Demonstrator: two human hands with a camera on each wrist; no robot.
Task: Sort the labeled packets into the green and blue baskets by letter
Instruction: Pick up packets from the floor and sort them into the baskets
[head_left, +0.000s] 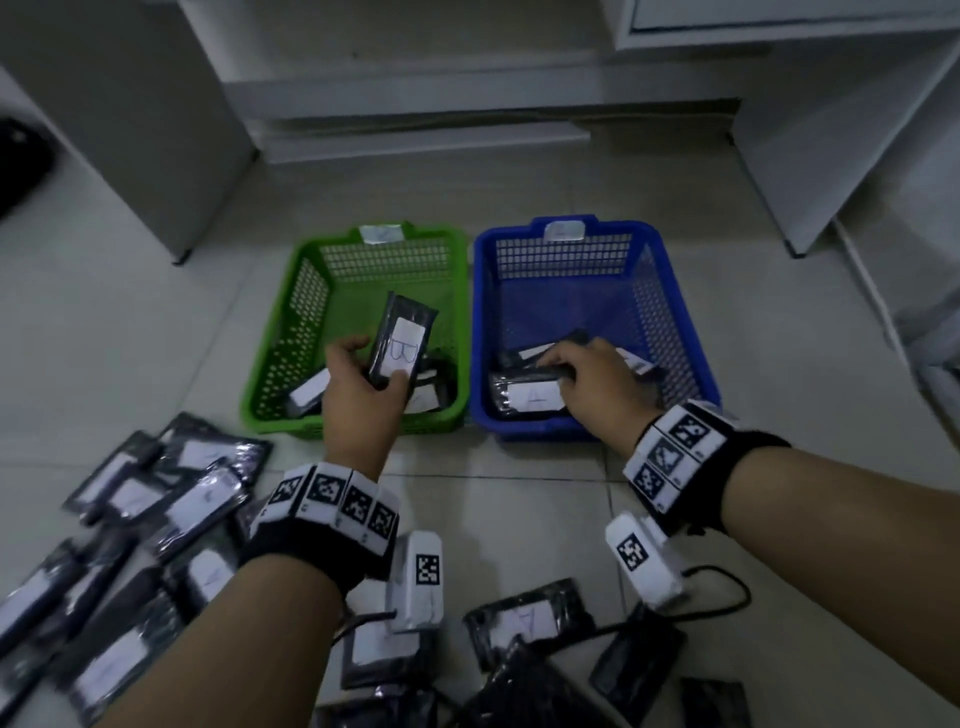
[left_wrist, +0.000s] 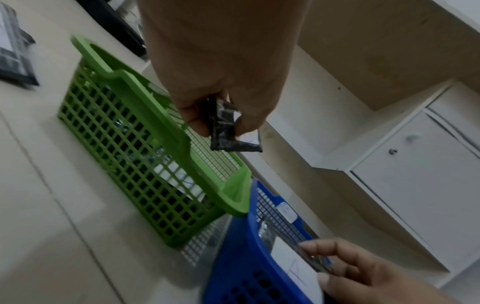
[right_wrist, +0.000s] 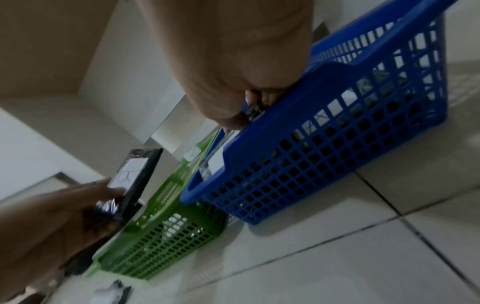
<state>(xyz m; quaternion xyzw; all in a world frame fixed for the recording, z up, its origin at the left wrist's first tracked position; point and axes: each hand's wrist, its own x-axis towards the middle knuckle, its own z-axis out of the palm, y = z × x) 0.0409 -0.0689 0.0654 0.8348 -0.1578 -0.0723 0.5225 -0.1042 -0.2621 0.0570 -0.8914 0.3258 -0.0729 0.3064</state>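
Note:
The green basket (head_left: 291, 421) and the blue basket (head_left: 483, 291) stand side by side on the tiled floor, each with a white tag on its far rim. Over the green basket (left_wrist: 145, 107) my left hand (head_left: 379, 364) pinches a dark packet (head_left: 402, 338) whose white label reads B. The wrist view shows that packet (left_wrist: 226, 133) between thumb and fingers. My right hand (head_left: 571, 371) reaches into the blue basket (right_wrist: 337, 82) and grips a dark packet (head_left: 558, 370) by its edge. Beneath it lies a packet marked A (head_left: 535, 397). A few packets rest in the green basket.
Several loose labeled packets (head_left: 171, 493) lie on the floor at the left, and more (head_left: 530, 618) lie near my forearms. White cabinets (head_left: 156, 130) and a shelf unit (head_left: 831, 156) stand behind the baskets. A dark object (head_left: 21, 161) sits at the far left.

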